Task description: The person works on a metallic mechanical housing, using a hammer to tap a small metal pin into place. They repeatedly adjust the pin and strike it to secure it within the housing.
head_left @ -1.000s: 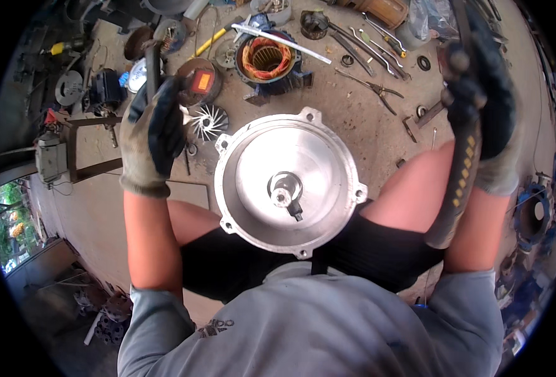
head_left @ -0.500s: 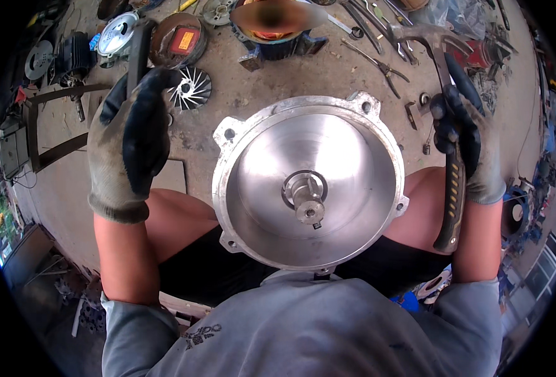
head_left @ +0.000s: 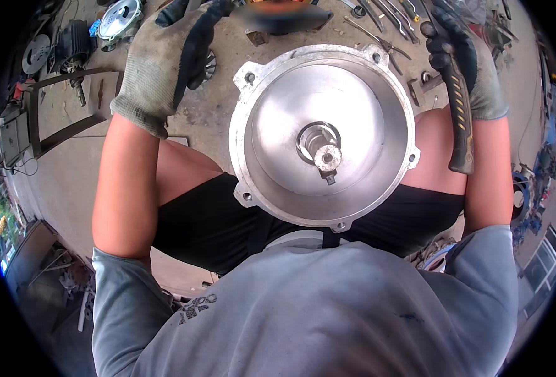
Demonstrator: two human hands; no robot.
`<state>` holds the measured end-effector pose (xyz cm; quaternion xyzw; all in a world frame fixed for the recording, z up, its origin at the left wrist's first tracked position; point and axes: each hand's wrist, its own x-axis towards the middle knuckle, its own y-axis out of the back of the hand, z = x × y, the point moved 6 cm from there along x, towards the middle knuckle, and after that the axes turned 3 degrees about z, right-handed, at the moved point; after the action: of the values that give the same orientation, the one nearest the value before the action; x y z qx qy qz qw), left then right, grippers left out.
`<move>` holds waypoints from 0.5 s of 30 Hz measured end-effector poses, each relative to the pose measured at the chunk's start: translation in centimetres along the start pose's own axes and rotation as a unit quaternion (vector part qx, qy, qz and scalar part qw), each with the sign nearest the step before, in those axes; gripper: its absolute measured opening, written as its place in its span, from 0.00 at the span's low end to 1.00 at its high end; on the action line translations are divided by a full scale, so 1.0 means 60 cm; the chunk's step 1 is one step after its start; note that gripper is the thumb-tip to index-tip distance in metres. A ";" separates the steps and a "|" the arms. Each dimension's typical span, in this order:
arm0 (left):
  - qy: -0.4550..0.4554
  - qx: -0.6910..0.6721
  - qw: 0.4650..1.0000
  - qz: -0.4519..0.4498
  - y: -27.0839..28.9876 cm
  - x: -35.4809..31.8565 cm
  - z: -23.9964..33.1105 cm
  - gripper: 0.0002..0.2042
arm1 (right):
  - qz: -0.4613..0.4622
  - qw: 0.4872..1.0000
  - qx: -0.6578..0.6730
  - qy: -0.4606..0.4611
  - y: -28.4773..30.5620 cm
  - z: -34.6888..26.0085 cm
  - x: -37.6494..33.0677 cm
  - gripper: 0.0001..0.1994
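A round silver motor housing (head_left: 278, 116) with bolt lugs round its rim stands between my legs, its open side facing up. From its middle rises a metal shaft (head_left: 327, 156) with a key at its end. My right hand (head_left: 457, 53), in a grey and black glove, is closed round a hammer (head_left: 461, 119); the handle points down toward me and the head lies beyond the top edge. My left hand (head_left: 174, 60), gloved too, is raised beyond the housing's far left, closed on a dark metal bar that is mostly hidden at the picture's top.
Long-handled pliers (head_left: 378, 39) and several wrenches lie on the floor at the far right. A finned fan (head_left: 210, 65) shows partly behind my left hand. At the left are a dark motor (head_left: 73, 47), a round silver cover (head_left: 119, 19) and a metal frame (head_left: 39, 125).
Both hands have moved up and away from me, the left also rightward. The housing sits higher in the picture and slightly right. The hammer head and the bar's upper part have left the view.
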<state>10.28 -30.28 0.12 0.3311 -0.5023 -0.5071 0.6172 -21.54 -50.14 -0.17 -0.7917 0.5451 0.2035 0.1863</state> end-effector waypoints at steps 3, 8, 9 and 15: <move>-0.114 0.014 0.989 0.096 0.005 -0.003 0.004 0.17 | -0.019 1.000 0.005 -0.020 0.000 0.002 0.005 0.11; 0.321 -0.453 0.832 -0.006 -0.007 -0.005 -0.010 0.14 | -0.050 0.997 -0.015 0.050 0.038 0.016 0.030 0.23; 0.405 -0.541 0.737 -0.031 -0.015 -0.014 -0.008 0.15 | -0.048 0.998 -0.013 0.042 0.033 0.018 0.031 0.24; 0.396 -0.554 0.728 0.080 0.002 0.005 -0.001 0.15 | -0.032 0.997 -0.055 0.053 0.000 0.007 0.021 0.27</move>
<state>10.40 -30.52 0.31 0.0596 0.1333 -0.4665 0.8724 -21.18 -50.92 -1.17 -0.8276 0.5162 0.1847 0.1202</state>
